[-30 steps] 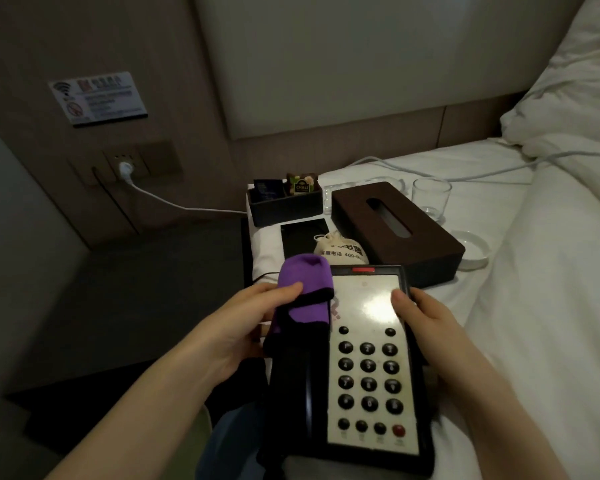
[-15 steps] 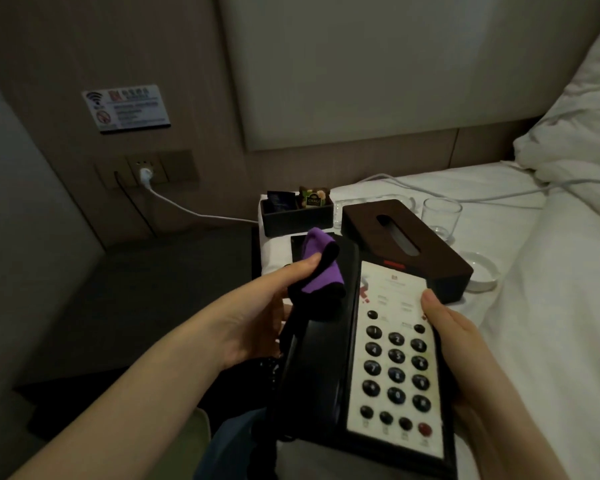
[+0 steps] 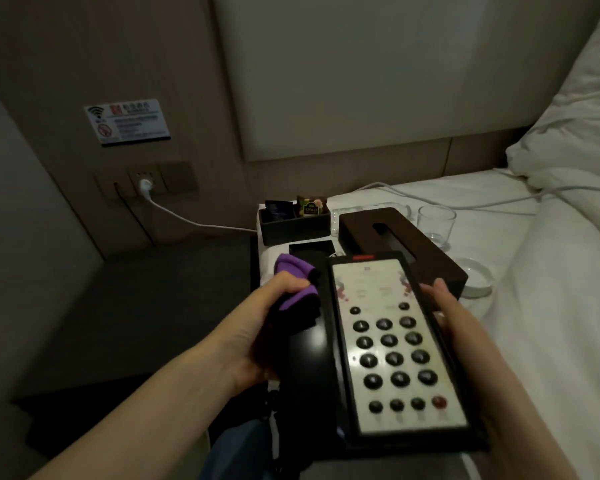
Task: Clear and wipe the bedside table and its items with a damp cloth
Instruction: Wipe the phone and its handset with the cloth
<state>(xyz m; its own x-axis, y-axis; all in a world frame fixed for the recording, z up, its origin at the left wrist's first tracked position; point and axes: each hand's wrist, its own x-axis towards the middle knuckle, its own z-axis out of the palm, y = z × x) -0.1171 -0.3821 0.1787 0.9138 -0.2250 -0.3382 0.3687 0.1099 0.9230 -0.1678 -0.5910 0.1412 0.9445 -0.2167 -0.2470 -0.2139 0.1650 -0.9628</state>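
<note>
Now, in the head view, your left hand (image 3: 257,336) grips the purple cloth (image 3: 297,284) against the upper end of the black handset (image 3: 309,355), where a second ago it sat higher, over the telephone's (image 3: 395,344) top corner, so wiping has moved onto the receiver. Your right hand (image 3: 454,327) clasps the telephone's right edge, holding it above the bed's near edge (image 3: 551,341); the tissue box (image 3: 399,244) and glass (image 3: 435,221) wait on the bed, while the bedside table (image 3: 153,306) looks unwiped.
</note>
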